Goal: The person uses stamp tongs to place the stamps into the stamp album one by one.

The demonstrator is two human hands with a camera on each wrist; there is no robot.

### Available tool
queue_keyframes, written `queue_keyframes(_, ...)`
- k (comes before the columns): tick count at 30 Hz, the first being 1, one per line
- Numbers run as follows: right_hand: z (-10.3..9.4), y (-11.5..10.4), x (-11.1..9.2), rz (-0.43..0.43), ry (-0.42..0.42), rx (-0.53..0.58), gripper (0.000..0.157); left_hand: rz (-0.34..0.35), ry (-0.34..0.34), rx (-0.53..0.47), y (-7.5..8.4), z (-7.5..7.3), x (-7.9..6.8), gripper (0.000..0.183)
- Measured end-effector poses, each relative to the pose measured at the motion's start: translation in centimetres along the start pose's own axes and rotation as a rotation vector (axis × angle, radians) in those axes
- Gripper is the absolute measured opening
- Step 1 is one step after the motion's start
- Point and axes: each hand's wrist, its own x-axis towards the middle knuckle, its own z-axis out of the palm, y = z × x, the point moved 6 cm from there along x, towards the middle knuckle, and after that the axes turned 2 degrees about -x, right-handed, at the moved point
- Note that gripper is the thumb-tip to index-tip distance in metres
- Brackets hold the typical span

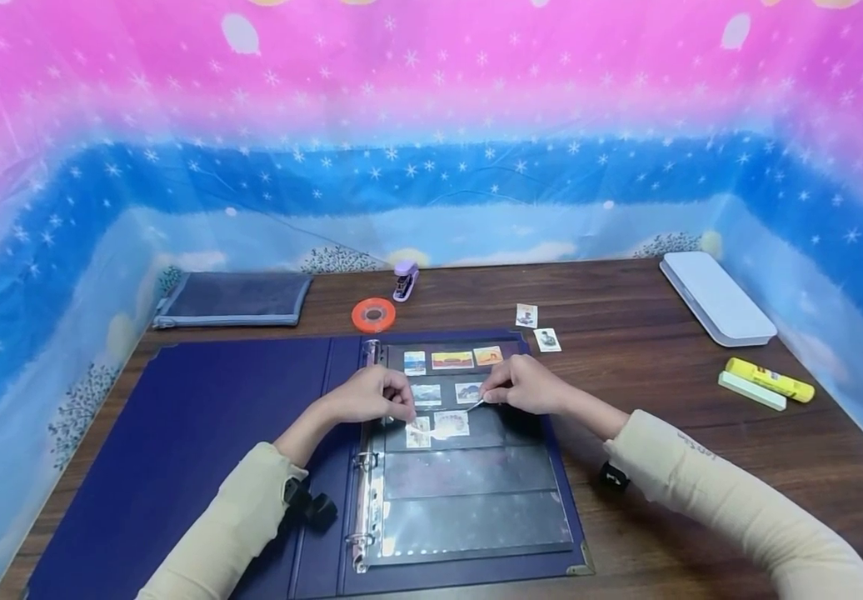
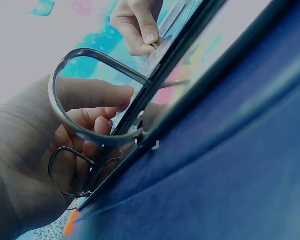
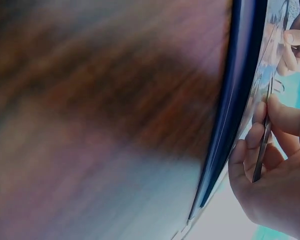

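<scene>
An open stamp album (image 1: 476,475) lies on the table, its dark page crossed by clear pocket strips. My right hand (image 1: 525,385) pinches slim metal tweezers (image 3: 261,155), whose tips point at a pale stamp (image 1: 451,423) in the third row. My left hand (image 1: 375,394), beside the binder rings (image 2: 97,135), pinches the edge of that row's clear pocket strip with thumb and forefinger. Just under its fingertips is a smaller stamp (image 1: 418,432). Several stamps fill the two rows above, among them a red-and-yellow one (image 1: 452,360) and a landscape one (image 1: 467,392).
Two loose stamps (image 1: 547,340) lie beyond the album's top right corner. Behind it are an orange tape roll (image 1: 362,323), a purple stapler (image 1: 405,282) and a mesh pouch (image 1: 232,298). At right are a white case (image 1: 718,298), a yellow glue stick (image 1: 769,380) and a pale green bar (image 1: 751,391).
</scene>
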Motion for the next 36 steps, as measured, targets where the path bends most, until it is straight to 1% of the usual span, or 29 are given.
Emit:
queue_keyframes(3, -0.05, -0.3, 0.19, -0.05, -0.005, 0.001, 0.011, -0.007, 0.003, 0.008, -0.02, -0.08, 0.01, 0.006)
queue_keyframes(5, 0.02, -0.3, 0.33, -0.055, -0.015, -0.005, 0.011, -0.01, 0.006, 0.014, 0.02, -0.11, 0.04, 0.006)
queue_keyframes(10, 0.28, 0.05, 0.5, -0.007, -0.05, -0.03, 0.011, -0.013, 0.008, 0.012, 0.08, -0.08, 0.1, 0.007)
queue_keyframes(16, 0.36, -0.29, 0.26, 0.011, -0.076, -0.034, 0.012, -0.022, 0.007, 0.01, 0.0, -0.01, 0.04, 0.008)
queue_keyframes(20, 0.28, -0.39, 0.04, 0.024, -0.075, -0.031, 0.012, -0.027, 0.009, 0.011, -0.03, -0.01, 0.03, 0.008)
queue_keyframes(23, 0.32, -0.28, -0.1, 0.039, -0.078, -0.008, 0.012, -0.025, 0.013, 0.014, 0.01, -0.01, 0.06, 0.007)
queue_keyframes(28, 0.37, -0.11, -0.2, 0.047, -0.082, 0.023, 0.011, -0.01, 0.021, 0.015, 0.14, -0.02, 0.12, 0.008)
queue_keyframes(32, 0.24, 0.12, -0.29, 0.064, -0.07, 0.032, 0.012, -0.022, 0.021, 0.038, 0.05, 0.01, 0.13, 0.009)
queue_keyframes(36, -0.11, 0.49, -0.47, 0.083, -0.041, 0.047, 0.013, -0.042, 0.021, 0.049, -0.04, 0.06, 0.06, 0.01)
